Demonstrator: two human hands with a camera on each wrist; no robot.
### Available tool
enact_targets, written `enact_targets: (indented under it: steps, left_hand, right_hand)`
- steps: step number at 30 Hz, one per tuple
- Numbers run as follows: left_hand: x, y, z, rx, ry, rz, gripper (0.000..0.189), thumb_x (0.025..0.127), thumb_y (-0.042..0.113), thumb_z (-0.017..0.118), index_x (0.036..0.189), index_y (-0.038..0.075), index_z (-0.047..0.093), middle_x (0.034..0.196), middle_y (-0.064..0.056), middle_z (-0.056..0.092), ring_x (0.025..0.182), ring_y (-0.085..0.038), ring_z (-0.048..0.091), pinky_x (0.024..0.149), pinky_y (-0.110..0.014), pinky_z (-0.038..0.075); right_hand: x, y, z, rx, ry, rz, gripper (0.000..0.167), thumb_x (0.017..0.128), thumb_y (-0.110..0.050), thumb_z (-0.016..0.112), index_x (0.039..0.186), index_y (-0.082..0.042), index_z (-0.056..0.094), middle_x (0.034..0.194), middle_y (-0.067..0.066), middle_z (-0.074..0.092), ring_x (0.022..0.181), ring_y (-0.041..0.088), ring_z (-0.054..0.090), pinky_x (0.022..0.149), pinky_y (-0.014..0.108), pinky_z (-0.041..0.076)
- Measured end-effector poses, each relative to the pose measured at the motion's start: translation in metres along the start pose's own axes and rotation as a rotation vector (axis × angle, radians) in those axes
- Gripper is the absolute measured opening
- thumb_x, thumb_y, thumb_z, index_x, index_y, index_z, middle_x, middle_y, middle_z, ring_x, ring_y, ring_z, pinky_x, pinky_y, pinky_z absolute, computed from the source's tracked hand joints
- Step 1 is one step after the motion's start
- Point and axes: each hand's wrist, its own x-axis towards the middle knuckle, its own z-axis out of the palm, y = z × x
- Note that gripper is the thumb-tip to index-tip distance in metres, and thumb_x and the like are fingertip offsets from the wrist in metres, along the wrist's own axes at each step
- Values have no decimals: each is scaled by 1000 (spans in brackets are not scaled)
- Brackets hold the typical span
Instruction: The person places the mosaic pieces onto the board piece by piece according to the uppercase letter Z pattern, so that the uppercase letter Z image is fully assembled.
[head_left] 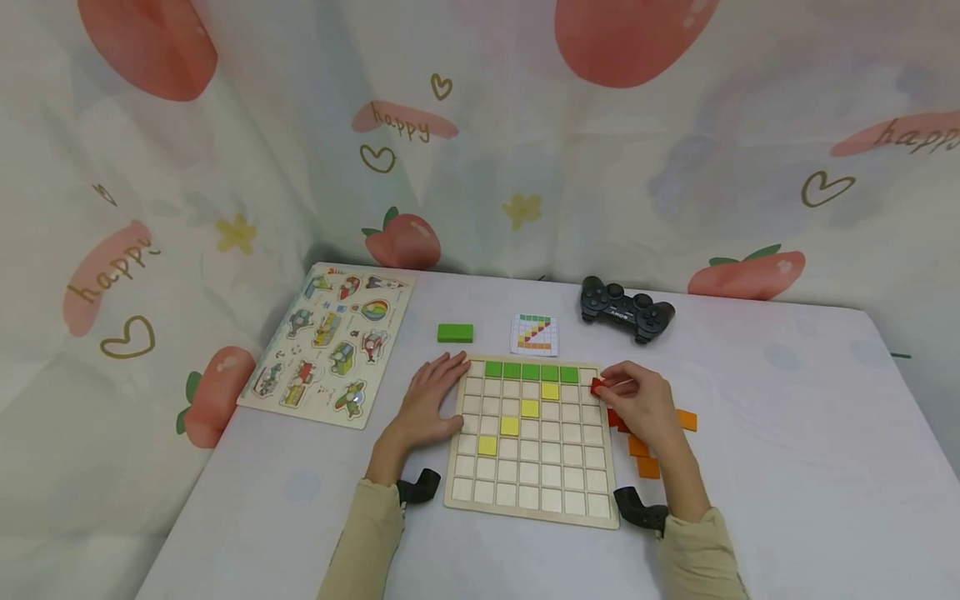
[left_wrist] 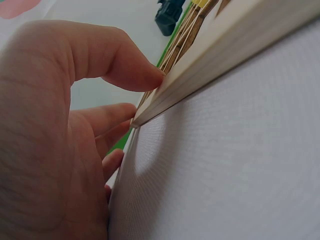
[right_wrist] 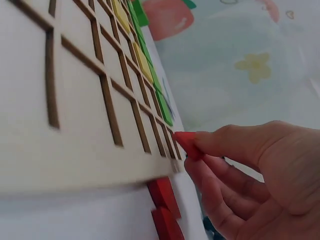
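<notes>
A wooden grid board [head_left: 528, 475] lies flat on the white table. Green square tiles [head_left: 531, 372] fill several cells of its top row, and yellow tiles [head_left: 510, 426] run in a diagonal below them. My right hand [head_left: 641, 404] pinches a red tile [right_wrist: 188, 144] between thumb and fingers, at the board's upper right edge. In the right wrist view the tile looks triangular. My left hand [head_left: 427, 404] rests at the board's left side with fingers extended, its thumb [left_wrist: 145, 77] touching the frame.
Red tiles [right_wrist: 165, 197] and orange tiles [head_left: 648, 467] lie right of the board, partly under my right hand. Behind it are a green block [head_left: 455, 333], a small pattern card [head_left: 535, 335] and a black game controller [head_left: 626, 310]. A picture puzzle board [head_left: 330, 350] lies at left.
</notes>
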Motion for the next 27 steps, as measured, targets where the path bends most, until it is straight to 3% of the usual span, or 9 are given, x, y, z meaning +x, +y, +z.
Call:
enact_targets:
  steps: [11,21,27]
  left_hand:
    - [0,-3,2,7,11,10,85,70,27,60,150,10,41,159,-4,32,149,-26,18,120,-51,11]
    - [1,-3,2,8,5,9,85,70,28,59,151,10,39,160,-4,30,149,-26,18,120,-51,10]
    - [1,0,0,-5,7,10,85,69,27,59,150,10,41,160,-5,31,149,-27,18,120,-51,10]
  right_hand:
    - [0,-21,31,0,-22,23,27,89,-10,68,114,-1,69,92,12,68,84,25,61,75,34,52]
    - [-2,-28,34,-73,-20,73,31,90,-19,69,116,-4,70,86,8,66,78,23,58,65,31,45]
    - [0,-27,40,-131,25,49,30,87,-19,72,110,0,72,86,10,63,77,25,56,66,32,44]
